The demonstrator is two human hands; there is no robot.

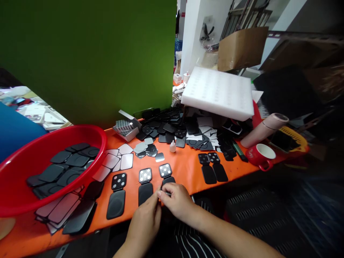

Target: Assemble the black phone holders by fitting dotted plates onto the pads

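Orange sheeting covers the workbench, backed by a green panel. At its near edge the right hand and left hand meet, fingertips pinched together on a flat black hinged plate whose upper square shows pale dots; its lower half is hidden under the fingers. Two similar plates lie just left, near a red plastic basin holding dark pads.

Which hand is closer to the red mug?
Right. The right hand lies nearer the red mug, which stands far off to its right; the left hand sits beside it, farther left.
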